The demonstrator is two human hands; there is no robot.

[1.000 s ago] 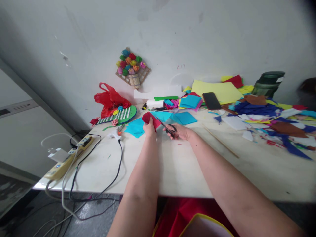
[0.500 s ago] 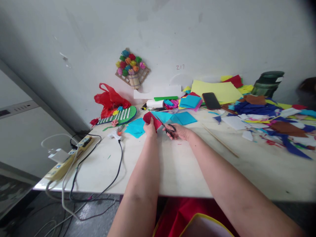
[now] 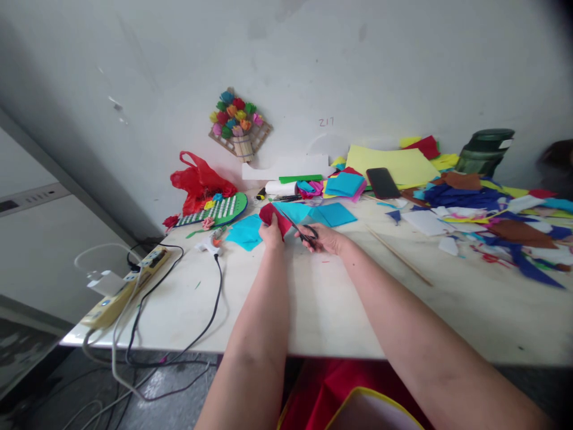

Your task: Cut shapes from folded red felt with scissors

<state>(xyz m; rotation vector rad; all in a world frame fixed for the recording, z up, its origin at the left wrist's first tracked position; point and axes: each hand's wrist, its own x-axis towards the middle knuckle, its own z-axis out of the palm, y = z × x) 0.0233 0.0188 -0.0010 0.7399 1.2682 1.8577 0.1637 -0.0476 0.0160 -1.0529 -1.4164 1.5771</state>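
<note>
Item: red felt (image 3: 270, 214), pinched in left hand (image 3: 272, 233) above the table's (image 3: 322, 298) far middle. Scissors (image 3: 304, 234) are gripped by right hand (image 3: 326, 239), blades laid at felt's edge. Felt is best kept taut and cut in short bites. Blue sheets (image 3: 244, 232) lie just behind, stick (image 3: 398, 255) to the right. Bare room is left toward the near edge.

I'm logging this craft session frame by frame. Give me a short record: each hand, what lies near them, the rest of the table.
left hand: holds a red craft sheet
right hand: holds black scissors, blades at the red sheet
near hands: turquoise sheets, glue gun
rest: phone on yellow sheet; power strip at the left edge of the table; coloured scraps at right
</note>
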